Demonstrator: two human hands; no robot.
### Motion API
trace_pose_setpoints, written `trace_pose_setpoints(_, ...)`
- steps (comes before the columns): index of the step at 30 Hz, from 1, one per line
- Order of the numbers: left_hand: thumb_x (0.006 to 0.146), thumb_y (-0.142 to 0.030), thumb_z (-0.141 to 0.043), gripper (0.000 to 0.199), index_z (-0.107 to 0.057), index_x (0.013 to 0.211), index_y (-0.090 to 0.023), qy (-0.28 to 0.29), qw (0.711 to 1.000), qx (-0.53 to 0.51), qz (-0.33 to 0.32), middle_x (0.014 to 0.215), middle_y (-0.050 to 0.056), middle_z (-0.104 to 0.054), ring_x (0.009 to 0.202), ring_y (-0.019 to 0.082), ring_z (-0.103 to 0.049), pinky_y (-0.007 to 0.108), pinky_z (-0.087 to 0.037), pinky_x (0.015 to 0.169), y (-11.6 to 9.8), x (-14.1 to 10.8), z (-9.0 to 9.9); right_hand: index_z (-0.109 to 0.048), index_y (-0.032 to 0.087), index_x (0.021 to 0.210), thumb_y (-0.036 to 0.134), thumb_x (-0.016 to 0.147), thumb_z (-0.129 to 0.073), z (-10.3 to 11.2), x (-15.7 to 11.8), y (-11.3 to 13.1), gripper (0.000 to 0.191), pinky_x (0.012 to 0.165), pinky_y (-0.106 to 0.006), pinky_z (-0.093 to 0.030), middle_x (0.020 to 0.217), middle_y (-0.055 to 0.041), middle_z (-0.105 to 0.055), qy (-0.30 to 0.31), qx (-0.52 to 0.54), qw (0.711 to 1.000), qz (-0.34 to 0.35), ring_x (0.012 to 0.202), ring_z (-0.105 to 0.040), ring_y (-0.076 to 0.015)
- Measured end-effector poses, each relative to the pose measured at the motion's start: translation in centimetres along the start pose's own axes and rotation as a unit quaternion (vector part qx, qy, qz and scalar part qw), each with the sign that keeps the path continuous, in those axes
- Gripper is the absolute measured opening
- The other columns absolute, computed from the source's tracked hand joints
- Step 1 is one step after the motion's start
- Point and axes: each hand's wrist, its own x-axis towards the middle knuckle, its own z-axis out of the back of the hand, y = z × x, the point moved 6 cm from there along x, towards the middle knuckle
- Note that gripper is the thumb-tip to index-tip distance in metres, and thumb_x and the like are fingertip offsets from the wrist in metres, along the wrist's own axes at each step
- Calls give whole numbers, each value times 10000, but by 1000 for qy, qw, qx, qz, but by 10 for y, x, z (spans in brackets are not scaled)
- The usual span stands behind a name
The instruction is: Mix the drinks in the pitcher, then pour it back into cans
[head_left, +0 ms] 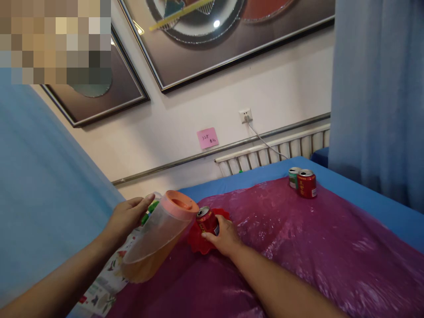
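My left hand (127, 216) grips a translucent plastic pitcher (152, 240) by its handle side. The pitcher has an orange lid (182, 205) and brownish liquid inside, and it tilts to the right. Its lid end is right at the top of a red drink can (205, 221). My right hand (227, 236) is wrapped round that can, which stands over a red dish with a wavy rim (202, 247). Whether the can rests on the dish or hangs just above it, I cannot tell. No stream of liquid is visible between lid and can.
A second red can (306, 183) and a green can (293, 177) stand at the far right on crumpled purple plastic sheeting (285, 247). Printed cloth or packaging (102, 282) lies at the left. Blue curtains (374, 97) hang at both sides; a radiator (271, 148) lines the wall.
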Motion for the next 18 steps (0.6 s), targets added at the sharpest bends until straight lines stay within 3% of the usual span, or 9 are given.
trace_pose_setpoints(18, 795, -711, -634, 590, -403, 519, -244, 1, 1000, -2, 3, 439, -56, -352, 469, 124, -331, 283, -267, 490, 1, 0, 0, -688, 214, 1153, 369, 768, -879, 2, -2, 5, 457, 875, -343, -504, 1107, -76, -781, 6, 1, 1000, -5, 1025, -720, -272)
